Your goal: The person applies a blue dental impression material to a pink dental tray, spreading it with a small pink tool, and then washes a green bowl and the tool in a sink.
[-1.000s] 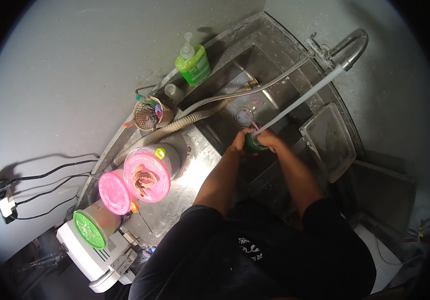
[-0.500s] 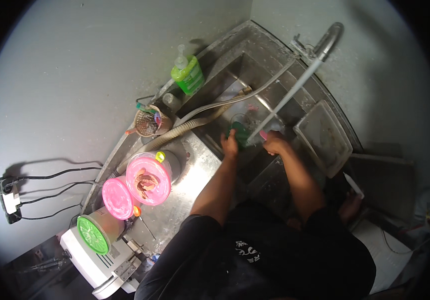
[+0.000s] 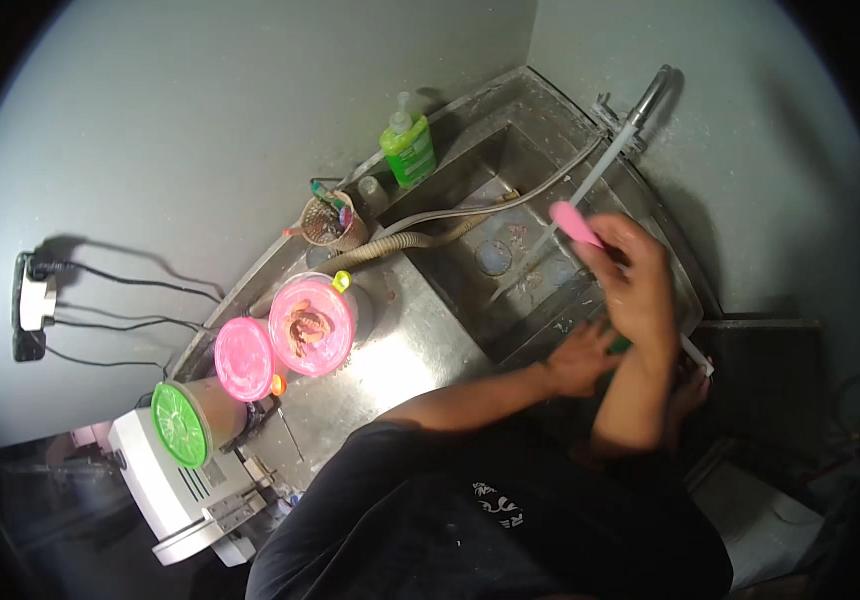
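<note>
My right hand (image 3: pixel 635 265) is raised over the sink's right side, its fingers closed around a pink object (image 3: pixel 575 223) with a smooth rounded end. Its kind does not show. Lower down, my left hand (image 3: pixel 580 360) reaches past the sink's near edge, slightly blurred. A dark green object (image 3: pixel 620 345) is at its fingertips, mostly hidden behind my right forearm; the left hand appears to hold it. Water (image 3: pixel 590 180) runs from the curved faucet (image 3: pixel 650 95) into the metal sink (image 3: pixel 450 290).
A ribbed hose (image 3: pixel 380 250) crosses the sink's left edge. Green soap bottle (image 3: pixel 410 150) and utensil cup (image 3: pixel 330 222) stand along the wall. Pink-lidded tubs (image 3: pixel 335 340) and a green-lidded tub (image 3: pixel 180 425) are on the left counter. Another person's hand (image 3: pixel 690 390) holds a white item (image 3: pixel 697 355) at right.
Both hands have left the water stream. My right hand has risen rightward with the pink object; my left has moved right and nearer me, and the green object is out of the basin.
</note>
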Available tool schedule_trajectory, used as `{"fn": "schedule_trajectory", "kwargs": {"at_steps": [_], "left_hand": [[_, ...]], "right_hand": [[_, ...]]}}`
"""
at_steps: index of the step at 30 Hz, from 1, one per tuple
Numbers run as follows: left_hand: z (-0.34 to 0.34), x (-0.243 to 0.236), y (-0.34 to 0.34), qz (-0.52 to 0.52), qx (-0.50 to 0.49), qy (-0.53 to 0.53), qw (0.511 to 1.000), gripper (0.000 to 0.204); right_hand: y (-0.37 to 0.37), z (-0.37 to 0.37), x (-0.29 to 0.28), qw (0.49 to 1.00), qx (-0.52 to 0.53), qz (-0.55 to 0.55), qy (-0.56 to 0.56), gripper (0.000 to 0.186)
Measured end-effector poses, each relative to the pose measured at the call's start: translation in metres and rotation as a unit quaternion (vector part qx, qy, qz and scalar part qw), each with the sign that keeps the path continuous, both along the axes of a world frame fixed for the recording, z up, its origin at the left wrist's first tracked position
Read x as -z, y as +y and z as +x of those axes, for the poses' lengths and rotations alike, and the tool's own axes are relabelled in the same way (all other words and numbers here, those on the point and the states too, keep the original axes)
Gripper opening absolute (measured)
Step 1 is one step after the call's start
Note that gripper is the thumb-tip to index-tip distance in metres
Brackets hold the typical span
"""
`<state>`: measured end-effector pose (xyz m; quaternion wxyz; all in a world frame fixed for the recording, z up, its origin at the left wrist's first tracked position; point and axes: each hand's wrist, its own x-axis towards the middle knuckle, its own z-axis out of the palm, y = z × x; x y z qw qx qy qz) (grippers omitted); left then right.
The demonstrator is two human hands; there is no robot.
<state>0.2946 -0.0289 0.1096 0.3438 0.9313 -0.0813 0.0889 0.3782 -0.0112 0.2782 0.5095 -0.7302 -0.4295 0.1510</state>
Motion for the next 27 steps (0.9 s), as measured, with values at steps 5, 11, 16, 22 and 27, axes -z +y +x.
{"fn": "schedule_trajectory", "kwargs": {"at_steps": [5, 11, 16, 22, 27], "left_hand": [[0.028, 0.169, -0.073, -0.248, 0.075, -0.058, 0.964, 0.051], [0.030, 0.157, -0.079, -0.316, 0.149, 0.073, 0.934, 0.046], [0.006, 0.134, -0.070, -0.248, 0.154, 0.070, 0.954, 0.048], [-0.014, 0.093, -0.032, -0.159, 0.085, 0.067, 0.981, 0.051], [0.008, -0.063, -0.033, -0.257, -0.156, 0.254, 0.919, 0.053]], "right_hand": [[0.133, -0.041, -0.013, 0.980, -0.120, 0.160, -0.008, 0.014], [0.243, -0.110, 0.044, 0.955, -0.172, 0.241, 0.000, 0.012], [0.261, -0.133, 0.104, 0.966, -0.227, 0.094, -0.082, 0.015], [0.204, -0.105, 0.042, 0.946, -0.250, -0.052, -0.200, 0.025], [0.061, 0.099, 0.006, 0.993, 0.027, -0.087, 0.070, 0.015]]}}
